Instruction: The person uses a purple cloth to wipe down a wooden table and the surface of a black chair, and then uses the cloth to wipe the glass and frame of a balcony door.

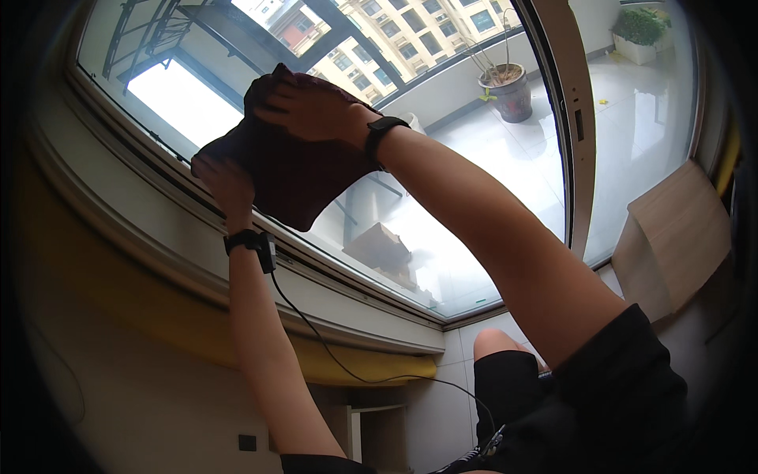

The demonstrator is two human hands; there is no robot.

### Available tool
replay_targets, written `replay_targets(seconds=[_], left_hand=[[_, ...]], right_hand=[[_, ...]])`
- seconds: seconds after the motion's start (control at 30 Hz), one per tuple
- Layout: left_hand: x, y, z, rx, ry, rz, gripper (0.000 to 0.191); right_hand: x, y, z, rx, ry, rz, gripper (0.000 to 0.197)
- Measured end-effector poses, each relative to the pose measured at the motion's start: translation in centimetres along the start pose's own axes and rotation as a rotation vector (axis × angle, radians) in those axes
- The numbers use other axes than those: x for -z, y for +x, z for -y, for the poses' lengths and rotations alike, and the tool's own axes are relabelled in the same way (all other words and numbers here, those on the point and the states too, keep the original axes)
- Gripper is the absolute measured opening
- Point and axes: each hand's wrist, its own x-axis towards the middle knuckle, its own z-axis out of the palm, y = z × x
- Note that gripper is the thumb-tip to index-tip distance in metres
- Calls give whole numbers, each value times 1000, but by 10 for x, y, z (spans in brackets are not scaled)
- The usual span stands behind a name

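A dark maroon cloth (302, 172) is spread against the window glass (474, 178), near the frame on the left. My right hand (311, 109) lies flat over its upper part, fingers pointing left. At the cloth's left corner, my left hand (225, 181) is on the fabric; its fingers are blurred, and I cannot tell whether they grip it or press on it. Black bands circle both wrists. A small box on the left wristband (246, 240) has a black cable (320, 338) running down to my waist.
Beyond the glass are a potted plant (506, 89), a planter with a green shrub (639, 32) and a cardboard box (379, 252). A brown cardboard piece (675, 237) stands at the right. Along the lower left runs a yellow curtain (367, 367), above an open cabinet (379, 435).
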Motion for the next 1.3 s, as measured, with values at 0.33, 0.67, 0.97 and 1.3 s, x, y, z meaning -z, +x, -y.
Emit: replay_targets(seconds=[0.33,0.67,0.97,1.3], left_hand=[[9,126,-101,-24,-41,-199,60],[-8,234,-281,-232,-198,-527,58],[-24,189,-335,-397,-354,-669,51],[-14,94,-287,-356,-545,-551,50]], right_hand=[[110,14,-130,-18,-361,-234,43],[148,-30,-228,-355,-460,-589,39],[139,-71,-196,-378,-492,-444,42],[145,-136,-185,-194,-565,-143,57]])
